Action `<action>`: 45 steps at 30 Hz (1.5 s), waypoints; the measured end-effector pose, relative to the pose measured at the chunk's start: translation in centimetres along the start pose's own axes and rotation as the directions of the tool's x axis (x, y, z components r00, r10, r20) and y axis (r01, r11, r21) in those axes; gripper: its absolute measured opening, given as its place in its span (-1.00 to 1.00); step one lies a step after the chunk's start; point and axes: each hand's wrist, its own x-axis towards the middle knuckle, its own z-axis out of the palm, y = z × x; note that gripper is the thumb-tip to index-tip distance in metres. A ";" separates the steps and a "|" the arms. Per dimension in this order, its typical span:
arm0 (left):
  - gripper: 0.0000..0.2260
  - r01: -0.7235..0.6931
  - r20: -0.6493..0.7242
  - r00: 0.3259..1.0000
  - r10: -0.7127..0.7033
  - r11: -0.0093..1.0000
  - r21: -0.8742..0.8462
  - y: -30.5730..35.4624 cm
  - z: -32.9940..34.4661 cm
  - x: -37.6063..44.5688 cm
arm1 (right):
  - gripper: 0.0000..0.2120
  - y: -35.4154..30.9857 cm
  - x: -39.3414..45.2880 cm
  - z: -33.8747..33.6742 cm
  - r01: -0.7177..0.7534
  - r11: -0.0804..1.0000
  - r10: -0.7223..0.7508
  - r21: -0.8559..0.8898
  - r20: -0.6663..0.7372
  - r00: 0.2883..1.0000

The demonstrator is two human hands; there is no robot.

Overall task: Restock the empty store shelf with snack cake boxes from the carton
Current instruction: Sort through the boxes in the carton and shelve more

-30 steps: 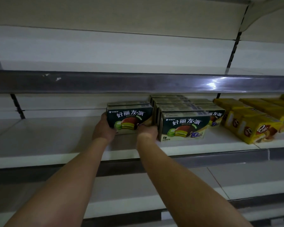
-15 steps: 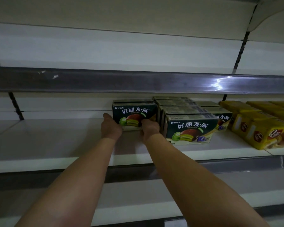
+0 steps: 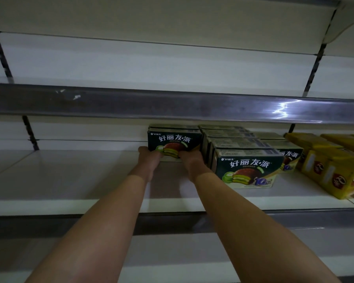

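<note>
A dark green snack cake box (image 3: 175, 140) stands deep on the white shelf (image 3: 70, 176), with a second one just behind it. My left hand (image 3: 149, 161) is against its lower left corner and my right hand (image 3: 193, 162) against its lower right front. Whether the fingers curl round the box or only press it I cannot tell, as both hands show from the back. To the right, a row of several identical green boxes (image 3: 247, 166) runs from front to back. The carton is out of sight.
Yellow snack boxes (image 3: 339, 170) fill the shelf's right end. A grey price rail (image 3: 172, 108) of the shelf above hangs low over the boxes. The left half of the shelf is bare white board, and more shelves lie below.
Both hands have pushed the green box farther back on the shelf, from level with the front of the neighbouring row to near its rear. My arms have stretched forward.
</note>
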 end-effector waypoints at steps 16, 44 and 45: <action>-0.64 -0.083 -0.054 0.990 0.128 0.857 0.509 1.3 -4.4 -2.9 | -0.64 -1.1 -3.8 -0.8 0.082 0.852 -0.034 -0.517 0.102 0.994; -0.75 -0.396 0.423 0.902 0.087 0.560 0.728 -5.0 15.3 -35.2 | -0.56 8.3 -30.1 -39.2 -0.192 0.508 0.013 -0.840 -0.216 0.976; -0.75 -0.429 0.476 0.877 0.066 0.556 0.712 -5.9 16.8 -36.7 | -0.56 9.3 -31.3 -41.1 -0.231 0.501 0.031 -0.834 -0.249 0.968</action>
